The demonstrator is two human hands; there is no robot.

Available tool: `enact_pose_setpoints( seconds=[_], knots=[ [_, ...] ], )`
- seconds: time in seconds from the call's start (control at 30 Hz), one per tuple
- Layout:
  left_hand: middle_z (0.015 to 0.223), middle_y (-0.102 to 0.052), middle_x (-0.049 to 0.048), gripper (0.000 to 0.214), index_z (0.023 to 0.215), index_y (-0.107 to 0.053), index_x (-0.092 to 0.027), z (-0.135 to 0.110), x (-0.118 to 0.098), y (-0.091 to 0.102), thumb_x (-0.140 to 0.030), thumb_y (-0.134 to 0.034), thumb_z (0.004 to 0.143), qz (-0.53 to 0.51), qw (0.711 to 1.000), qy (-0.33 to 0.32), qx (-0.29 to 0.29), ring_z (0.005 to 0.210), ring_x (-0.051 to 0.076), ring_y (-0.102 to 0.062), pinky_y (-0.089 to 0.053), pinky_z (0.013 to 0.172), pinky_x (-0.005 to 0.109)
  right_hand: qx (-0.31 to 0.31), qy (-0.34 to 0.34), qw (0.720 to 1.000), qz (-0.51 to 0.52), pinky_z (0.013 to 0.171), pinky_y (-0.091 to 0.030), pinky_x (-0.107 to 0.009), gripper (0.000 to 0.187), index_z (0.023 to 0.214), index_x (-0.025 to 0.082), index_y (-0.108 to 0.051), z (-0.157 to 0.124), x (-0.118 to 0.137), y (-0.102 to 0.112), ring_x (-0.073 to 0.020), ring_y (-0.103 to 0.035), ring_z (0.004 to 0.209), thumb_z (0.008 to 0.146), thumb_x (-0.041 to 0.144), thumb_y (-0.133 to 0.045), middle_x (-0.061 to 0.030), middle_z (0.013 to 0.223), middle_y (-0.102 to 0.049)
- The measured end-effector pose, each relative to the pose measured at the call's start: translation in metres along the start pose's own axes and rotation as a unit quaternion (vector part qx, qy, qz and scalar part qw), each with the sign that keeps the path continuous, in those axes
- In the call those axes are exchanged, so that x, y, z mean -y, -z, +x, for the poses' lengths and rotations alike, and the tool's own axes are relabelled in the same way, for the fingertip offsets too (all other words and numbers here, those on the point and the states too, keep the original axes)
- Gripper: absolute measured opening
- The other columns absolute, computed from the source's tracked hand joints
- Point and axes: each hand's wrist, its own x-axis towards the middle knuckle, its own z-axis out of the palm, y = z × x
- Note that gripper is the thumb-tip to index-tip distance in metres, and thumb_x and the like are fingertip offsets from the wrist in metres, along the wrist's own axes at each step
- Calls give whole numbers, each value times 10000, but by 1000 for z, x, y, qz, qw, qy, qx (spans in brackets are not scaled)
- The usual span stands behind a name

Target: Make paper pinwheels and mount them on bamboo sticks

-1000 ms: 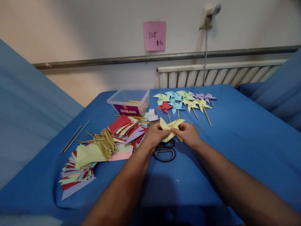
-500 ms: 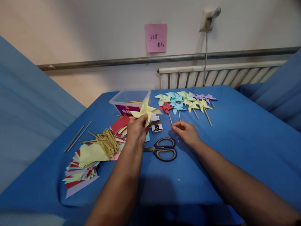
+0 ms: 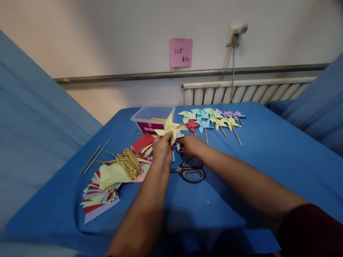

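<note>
My left hand (image 3: 163, 148) is closed on a pale yellow paper pinwheel head (image 3: 174, 126), holding it up by its centre with no stick visible on it. My right hand (image 3: 192, 144) reaches over to a small white box (image 3: 178, 146), fingertips at its opening. Those fingers are mostly hidden, so whether they grip anything is unclear. Just below that hand, dark-handled scissors (image 3: 183, 169) lie on the table, blades pointing left and partly behind my left wrist.
Finished pinwheels (image 3: 205, 124) on sticks lie at the back right. A clear plastic bin (image 3: 139, 116) stands behind my left hand. Fanned coloured paper (image 3: 114, 174), a heap of thin sticks (image 3: 131, 162) and two separate sticks (image 3: 92, 159) lie left on the blue-covered table (image 3: 257, 171).
My right hand has moved left from near the red pinwheel's stick to the small white box. My left hand still holds the yellow pinwheel head. The whole view has shifted slightly.
</note>
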Motion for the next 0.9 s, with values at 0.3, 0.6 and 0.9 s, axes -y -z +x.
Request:
enact_pose_setpoints(
  seconds=[0.3,0.6,0.9],
  knots=[
    [693,-704,11,278,772,-641,-129,-3,-2,-1,-119,-771,527,-11,1000,15,15,601,134,-655,-520,598,238,31,-23,998,-49,757,-500,-361,328,1024,202,-777,7,10,-2,-338,-704,940,730,108,-669,-156,1028,-766],
    [681,-703,16,245,770,-647,-119,-4,-3,-1,-86,-747,548,-26,999,19,16,551,126,-636,-505,526,223,4,-47,999,-19,712,-461,-298,198,919,203,-773,-3,6,-7,-256,-697,863,832,211,-595,-118,952,-775],
    [657,-698,22,159,724,-658,-118,-8,-6,-4,-63,-728,593,-29,999,21,-7,556,131,-638,-523,566,240,-70,-49,995,53,688,-397,-261,230,947,190,-690,-22,-21,-6,-179,-632,822,932,250,-469,-58,958,-738]
  ],
)
